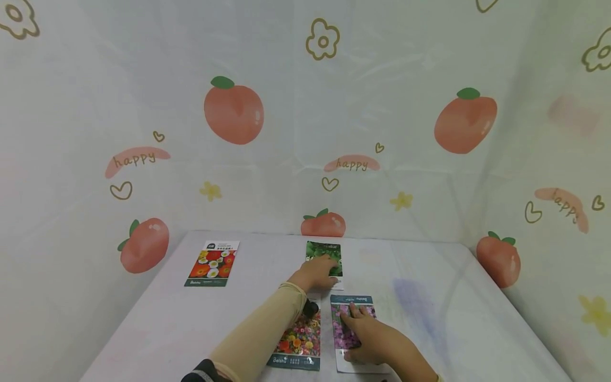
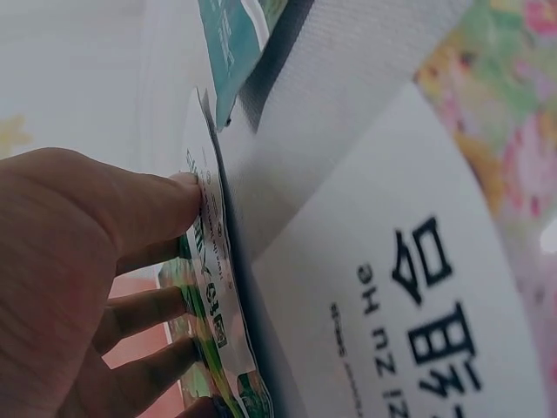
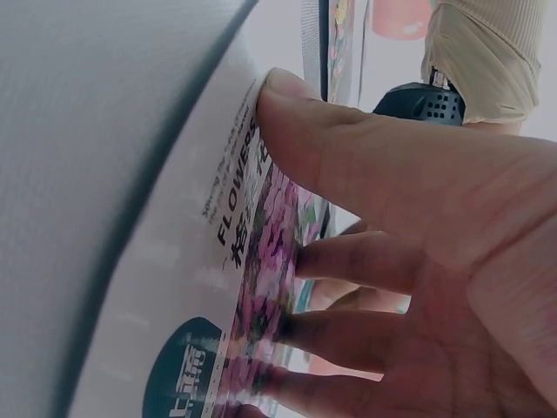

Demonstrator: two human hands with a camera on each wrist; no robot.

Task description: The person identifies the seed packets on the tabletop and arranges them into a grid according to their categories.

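Observation:
My left hand (image 1: 315, 273) reaches over to a seed packet with green leaves (image 1: 324, 248) at the back middle of the table. In the left wrist view its thumb and spread fingers (image 2: 144, 309) touch the front of that packet. A packet with purple flowers (image 1: 341, 333) lies nearer, and my right hand (image 1: 374, 337) rests on it. The right wrist view shows the thumb on its white end and the extended fingers (image 3: 348, 335) on the flower picture. Beneath my left forearm lies a packet with mixed flowers (image 1: 300, 342), partly covered.
At the back left of the white table (image 1: 157, 329) lies a packet with orange and white flowers (image 1: 212, 265). A white curtain (image 1: 286, 106) printed with peaches surrounds the table's back and sides. A black device (image 1: 311, 309) sits at my left wrist.

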